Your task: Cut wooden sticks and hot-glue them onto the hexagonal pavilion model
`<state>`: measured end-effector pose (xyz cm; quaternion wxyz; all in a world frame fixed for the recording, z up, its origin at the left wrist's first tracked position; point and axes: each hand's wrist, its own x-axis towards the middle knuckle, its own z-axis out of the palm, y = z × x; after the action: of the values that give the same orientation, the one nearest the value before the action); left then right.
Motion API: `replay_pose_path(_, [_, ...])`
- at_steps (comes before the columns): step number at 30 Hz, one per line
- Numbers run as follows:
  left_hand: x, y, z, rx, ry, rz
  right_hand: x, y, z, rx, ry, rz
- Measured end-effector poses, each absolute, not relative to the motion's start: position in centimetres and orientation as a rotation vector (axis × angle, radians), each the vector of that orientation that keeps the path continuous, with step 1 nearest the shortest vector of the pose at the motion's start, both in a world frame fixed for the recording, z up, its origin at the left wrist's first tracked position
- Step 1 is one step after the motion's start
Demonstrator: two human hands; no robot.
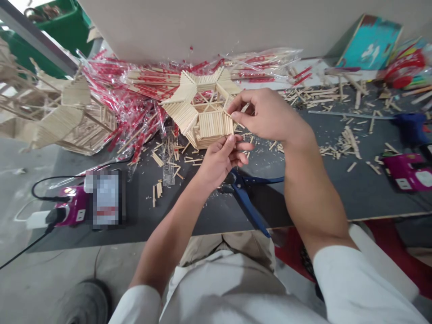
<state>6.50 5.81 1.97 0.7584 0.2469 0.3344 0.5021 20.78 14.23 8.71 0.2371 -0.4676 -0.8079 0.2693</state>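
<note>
A small model built of thin wooden sticks [214,125], with several slatted roof panels flaring outward around an open centre, stands on the dark table. My left hand [221,159] is at its near lower edge, thumb and index finger closed on the front corner and the other fingers loosely curled. From the right, my right hand [261,112] pinches at the right end of the front panel, where a short wooden stick [231,125] lies along the edge. Its fingertips partly hide that stick. Below my hands lie blue-handled cutting pliers [249,202].
Red-tipped sticks in plastic bags [124,96] heap at the back. A larger stick structure [60,112] stands left. A clear ruler [168,157], a phone [106,198] and a purple power socket [74,204] lie nearer. Right are stick offcuts [351,141], a blue glue gun [410,128] and another purple socket [408,172].
</note>
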Motion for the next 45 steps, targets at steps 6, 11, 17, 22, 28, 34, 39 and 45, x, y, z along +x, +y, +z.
replay_pose_path(6, [6.1,6.0,2.1,0.538,0.681,1.053,20.5,14.3,8.7,-1.276,-2.144,0.742])
replay_pose_path(11, [5.8,6.3,2.0,0.547,0.678,1.018,20.4,14.4,8.6,-1.231,-2.117,0.72])
replay_pose_path(17, [5.9,6.5,1.9,0.436,0.621,1.007,20.4,14.3,8.8,-1.244,-2.129,0.735])
replay_pose_path(22, [5.7,6.6,2.5,0.308,0.538,0.99,20.4,14.3,8.9,-1.265,-2.15,0.723])
replay_pose_path(28, [5.1,7.0,3.0,0.25,0.477,0.938,20.4,14.3,8.8,-1.268,-2.151,0.725])
replay_pose_path(34, [5.2,7.1,2.8,0.239,0.461,0.955,20.5,14.4,8.7,-1.252,-2.138,0.711])
replay_pose_path(39, [5.4,6.9,2.0,0.288,0.43,0.982,21.1,14.5,8.7,-1.297,-2.13,0.721])
replay_pose_path(45, [5.6,7.0,2.1,0.283,0.485,0.999,21.2,14.6,8.5,-1.315,-2.137,0.708])
